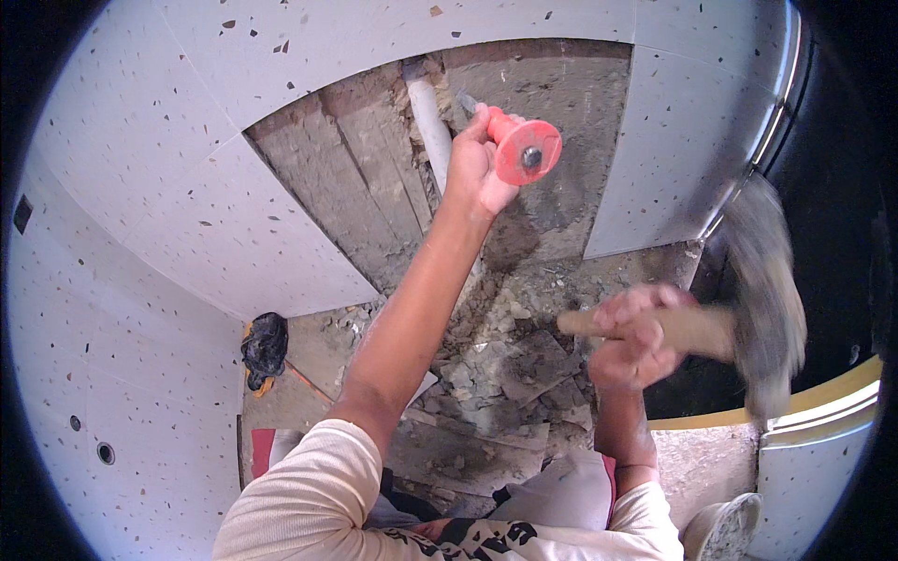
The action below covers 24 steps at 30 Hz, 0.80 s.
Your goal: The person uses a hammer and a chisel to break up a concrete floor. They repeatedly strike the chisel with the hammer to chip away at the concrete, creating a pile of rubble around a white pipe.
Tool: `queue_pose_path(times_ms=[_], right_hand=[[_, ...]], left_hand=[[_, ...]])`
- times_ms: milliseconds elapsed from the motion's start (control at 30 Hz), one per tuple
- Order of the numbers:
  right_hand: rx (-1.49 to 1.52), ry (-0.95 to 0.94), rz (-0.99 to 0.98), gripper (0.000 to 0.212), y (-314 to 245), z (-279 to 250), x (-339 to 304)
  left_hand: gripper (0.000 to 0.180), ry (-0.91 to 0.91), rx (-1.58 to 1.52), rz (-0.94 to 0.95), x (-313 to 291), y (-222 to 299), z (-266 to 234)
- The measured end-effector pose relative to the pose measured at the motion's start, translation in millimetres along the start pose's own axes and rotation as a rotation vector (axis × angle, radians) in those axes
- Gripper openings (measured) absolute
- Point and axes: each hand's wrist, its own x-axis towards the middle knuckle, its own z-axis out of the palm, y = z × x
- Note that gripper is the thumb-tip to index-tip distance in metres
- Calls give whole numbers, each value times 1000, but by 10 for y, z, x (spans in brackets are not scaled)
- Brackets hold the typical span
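Observation:
My left hand [479, 166] is wrapped round a chisel [529, 152] with a red grip and a round red hand guard. The metal struck end shows at the guard's centre, facing back toward me. Its blade points at the bared rough wall [552, 103], beside a white pipe [430, 122]; whether the tip touches is unclear. In my right hand [641, 337] is a hammer [692, 332], gripped by its wooden handle. The hammer's head is smeared by motion, out to the right and apart from the chisel.
Broken mortar and tile rubble [505, 365] covers the floor below the opening. Speckled white tiles [692, 140] surround the bared wall. A black bag [266, 341] lies at the left wall's foot. A dark doorway [842, 234] stands right, with a dusty pale object [725, 528] near its lower edge.

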Motion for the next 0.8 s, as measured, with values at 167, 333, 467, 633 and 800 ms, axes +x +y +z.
queue_pose_path(times_ms=[167, 333, 467, 633, 800], right_hand=[[-678, -216, -114, 34, 385, 432, 153], [-930, -218, 351, 32, 336, 357, 107], [-718, -118, -182, 33, 227, 171, 55], [-1053, -458, 16, 38, 684, -509, -143], [-902, -246, 462, 27, 318, 438, 170]], left_hand=[[30, -47, -58, -12, -7, 77, -44], [27, 47, -45, -15, 7, 47, -64], [29, -123, -74, -25, 27, 156, -143], [30, -170, -99, -47, 79, 91, -105], [32, -2, 36, 110, 108, 116, -260]])
